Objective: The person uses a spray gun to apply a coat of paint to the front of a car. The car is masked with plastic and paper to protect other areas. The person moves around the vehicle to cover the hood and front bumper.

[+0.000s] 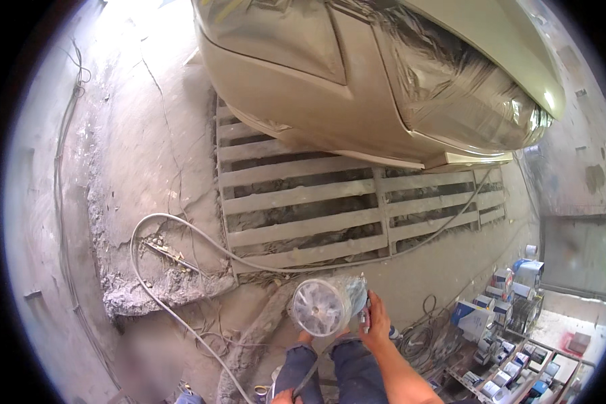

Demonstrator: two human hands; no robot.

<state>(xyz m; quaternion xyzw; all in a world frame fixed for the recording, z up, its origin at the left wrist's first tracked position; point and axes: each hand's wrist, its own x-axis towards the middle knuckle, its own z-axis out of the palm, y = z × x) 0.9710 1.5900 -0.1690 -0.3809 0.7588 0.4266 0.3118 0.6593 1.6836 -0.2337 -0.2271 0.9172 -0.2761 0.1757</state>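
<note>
My right hand [378, 319] is closed round the handle of a paint spray gun, held out in front of my legs. The gun's clear, round paint cup [318, 308] faces up and has whitish smears inside; it hides much of the gun. A dark hose [311, 374] runs from below the cup down to my left hand [284, 397], which is cut off by the lower edge and appears closed round it. Beyond the gun stands a beige-gold car body [303, 87], apart from both hands. Wrinkled masking film [451, 81] covers part of it.
A slatted floor grate [303, 195] lies under and before the car. A pale hose [175, 312] loops over the floor, past broken concrete [175, 289]. Coiled hoses [419, 337] lie at right, beside a rack [518, 367] of cans and boxes. A wall runs along the left.
</note>
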